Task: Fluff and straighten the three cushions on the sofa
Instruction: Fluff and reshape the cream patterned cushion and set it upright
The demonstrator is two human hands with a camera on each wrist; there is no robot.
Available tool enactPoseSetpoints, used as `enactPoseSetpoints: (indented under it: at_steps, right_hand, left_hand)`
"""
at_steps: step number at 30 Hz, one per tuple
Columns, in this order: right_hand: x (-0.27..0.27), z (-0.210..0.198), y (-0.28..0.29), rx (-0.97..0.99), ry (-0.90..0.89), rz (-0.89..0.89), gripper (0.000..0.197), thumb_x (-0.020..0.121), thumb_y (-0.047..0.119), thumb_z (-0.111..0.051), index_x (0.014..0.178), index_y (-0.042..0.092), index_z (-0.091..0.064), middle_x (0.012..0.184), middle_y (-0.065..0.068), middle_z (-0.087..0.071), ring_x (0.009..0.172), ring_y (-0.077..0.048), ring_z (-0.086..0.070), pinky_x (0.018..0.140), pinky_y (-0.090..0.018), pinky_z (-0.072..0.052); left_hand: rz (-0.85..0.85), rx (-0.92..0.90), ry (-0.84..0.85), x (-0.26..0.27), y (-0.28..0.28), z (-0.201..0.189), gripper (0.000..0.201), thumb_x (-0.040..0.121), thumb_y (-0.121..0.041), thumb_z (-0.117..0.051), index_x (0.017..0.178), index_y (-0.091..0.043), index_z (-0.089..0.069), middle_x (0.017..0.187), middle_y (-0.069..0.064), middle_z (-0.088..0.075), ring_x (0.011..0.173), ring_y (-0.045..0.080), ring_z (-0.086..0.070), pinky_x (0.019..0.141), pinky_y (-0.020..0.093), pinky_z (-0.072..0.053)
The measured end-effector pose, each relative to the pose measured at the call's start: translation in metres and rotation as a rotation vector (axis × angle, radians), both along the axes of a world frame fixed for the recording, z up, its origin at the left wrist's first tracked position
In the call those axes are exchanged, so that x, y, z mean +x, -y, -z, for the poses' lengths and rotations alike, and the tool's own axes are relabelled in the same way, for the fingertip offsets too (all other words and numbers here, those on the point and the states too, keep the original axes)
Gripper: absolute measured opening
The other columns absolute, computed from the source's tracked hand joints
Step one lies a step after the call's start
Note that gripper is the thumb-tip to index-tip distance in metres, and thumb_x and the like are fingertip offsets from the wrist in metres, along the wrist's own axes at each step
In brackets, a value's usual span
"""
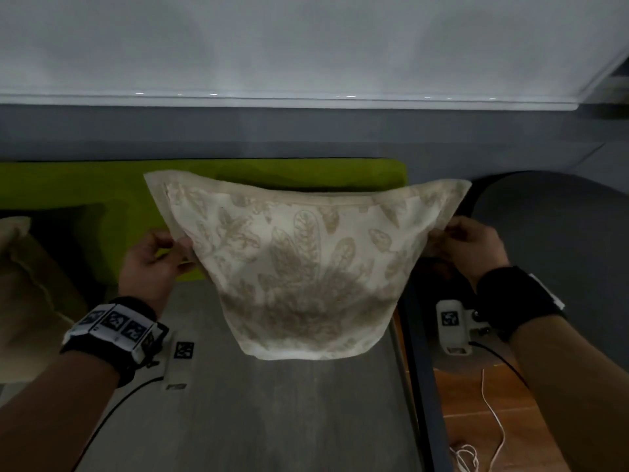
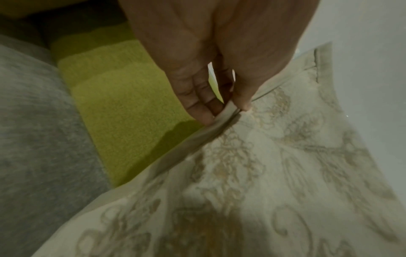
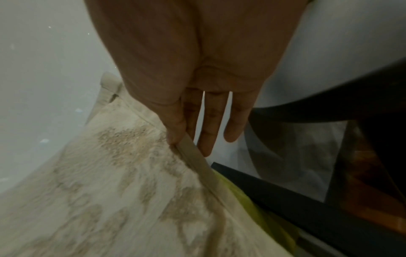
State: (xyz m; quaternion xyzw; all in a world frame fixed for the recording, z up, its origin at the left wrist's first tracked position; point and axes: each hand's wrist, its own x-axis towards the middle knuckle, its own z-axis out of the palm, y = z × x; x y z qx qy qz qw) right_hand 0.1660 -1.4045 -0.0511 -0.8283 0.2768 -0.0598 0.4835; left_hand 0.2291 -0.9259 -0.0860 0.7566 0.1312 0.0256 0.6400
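Observation:
A cream cushion (image 1: 299,267) with a beige leaf print hangs in the air above the grey sofa seat (image 1: 258,410). My left hand (image 1: 163,253) pinches its left flange between thumb and fingers. In the left wrist view the left hand (image 2: 228,107) clamps the cream border of the cushion (image 2: 252,182). My right hand (image 1: 452,240) pinches the right flange. The right wrist view shows the right hand (image 3: 182,139) with thumb on the cushion (image 3: 123,182) edge and three fingers (image 3: 208,135) straight behind it. A second cream cushion (image 1: 23,291) lies at far left.
A lime-green backrest (image 1: 102,185) runs behind the seat. A dark round chair (image 1: 551,226) stands to the right, beyond the sofa's black frame (image 1: 422,386). A white cable (image 1: 490,420) lies on the wooden floor. White wall panel above.

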Motion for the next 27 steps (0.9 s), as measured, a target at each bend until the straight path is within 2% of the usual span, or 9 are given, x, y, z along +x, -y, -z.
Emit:
enactPoseSetpoints:
  at_steps: [3, 5, 7, 10, 13, 16, 18, 21, 27]
  right_hand:
    - [0.005, 0.001, -0.017, -0.001, 0.034, 0.049, 0.011, 0.089, 0.022, -0.075, 0.095, 0.031, -0.074, 0.094, 0.008, -0.077, 0.093, -0.022, -0.073, 0.089, -0.045, -0.061]
    - [-0.011, -0.001, -0.032, -0.126, 0.107, 0.137, 0.023, 0.094, 0.016, -0.066, 0.116, 0.024, -0.069, 0.107, 0.006, -0.072, 0.104, -0.020, -0.069, 0.089, -0.028, -0.053]
    - [-0.043, -0.011, -0.060, -0.221, 0.344, 0.123, 0.030, 0.099, 0.018, -0.061, 0.129, 0.019, -0.060, 0.122, 0.000, -0.066, 0.111, -0.016, -0.063, 0.090, -0.023, -0.049]
    - [-0.086, -0.004, -0.113, -0.564, 0.642, -0.365, 0.041, 0.098, 0.021, -0.058, 0.138, 0.017, -0.052, 0.140, -0.005, -0.053, 0.133, -0.026, -0.051, 0.114, -0.039, -0.039]
    - [-0.086, 0.030, -0.150, -0.748, 0.526, -0.735, 0.061, 0.096, 0.031, -0.061, 0.153, 0.022, -0.041, 0.164, -0.007, -0.036, 0.153, -0.033, -0.031, 0.122, -0.058, -0.024]
    - [-0.046, 0.046, -0.156, -0.839, 0.296, -0.710, 0.063, 0.102, 0.052, -0.045, 0.159, 0.029, -0.032, 0.170, 0.000, -0.021, 0.158, -0.028, -0.017, 0.121, -0.063, -0.020]
    - [-0.012, 0.042, -0.149, -0.892, 0.173, -0.677, 0.065, 0.101, 0.061, -0.038, 0.160, 0.035, -0.030, 0.171, 0.003, -0.018, 0.158, -0.028, -0.014, 0.121, -0.067, -0.012]
    - [0.027, 0.032, -0.134, -0.859, 0.071, -0.534, 0.068, 0.099, 0.072, -0.025, 0.161, 0.048, -0.009, 0.173, 0.011, -0.001, 0.160, -0.022, 0.007, 0.122, -0.063, 0.010]
    - [0.057, 0.032, -0.105, -0.711, -0.064, -0.443, 0.072, 0.094, 0.080, -0.012, 0.159, 0.051, 0.001, 0.172, 0.018, 0.004, 0.159, -0.015, 0.008, 0.120, -0.065, 0.015]
  left_hand:
    - [-0.006, 0.022, -0.038, -0.001, 0.006, 0.004, 0.011, 0.100, -0.019, -0.064, 0.092, -0.019, -0.057, 0.103, 0.011, -0.062, 0.107, 0.048, -0.066, 0.083, 0.040, -0.062]
    - [-0.047, 0.164, 0.020, -0.013, 0.010, -0.001, 0.009, 0.100, -0.022, -0.063, 0.100, -0.028, -0.056, 0.107, 0.004, -0.062, 0.107, 0.040, -0.065, 0.084, 0.043, -0.061]
    - [-0.128, 0.292, 0.178, -0.037, 0.019, -0.015, 0.022, 0.097, -0.028, -0.064, 0.101, -0.044, -0.049, 0.110, -0.005, -0.056, 0.103, 0.026, -0.059, 0.090, 0.050, -0.054]
    - [0.037, 0.542, 0.563, -0.082, 0.050, -0.031, 0.030, 0.092, -0.024, -0.058, 0.110, -0.046, -0.048, 0.113, -0.015, -0.052, 0.105, 0.021, -0.052, 0.092, 0.041, -0.044]
    - [0.449, 0.697, 0.717, -0.103, 0.097, -0.016, 0.036, 0.095, -0.024, -0.051, 0.130, -0.018, -0.056, 0.138, 0.003, -0.053, 0.131, 0.017, -0.046, 0.115, 0.038, -0.035]
    - [0.643, 1.064, 0.597, -0.074, 0.121, 0.015, 0.061, 0.102, -0.042, -0.037, 0.157, -0.018, -0.031, 0.167, 0.009, -0.027, 0.155, 0.030, -0.023, 0.123, 0.056, -0.021]
    - [0.663, 1.183, 0.460, -0.040, 0.125, 0.016, 0.065, 0.103, -0.054, -0.025, 0.161, -0.026, -0.021, 0.170, 0.003, -0.018, 0.157, 0.030, -0.016, 0.123, 0.057, -0.017]
    - [0.668, 1.265, 0.383, -0.005, 0.126, 0.009, 0.072, 0.099, -0.064, -0.021, 0.162, -0.028, -0.021, 0.171, -0.001, -0.017, 0.157, 0.031, -0.016, 0.126, 0.054, -0.011]
    - [0.616, 1.281, 0.338, 0.012, 0.121, 0.017, 0.081, 0.095, -0.073, -0.019, 0.163, -0.030, -0.008, 0.172, -0.005, -0.009, 0.159, 0.025, -0.007, 0.126, 0.050, 0.002]
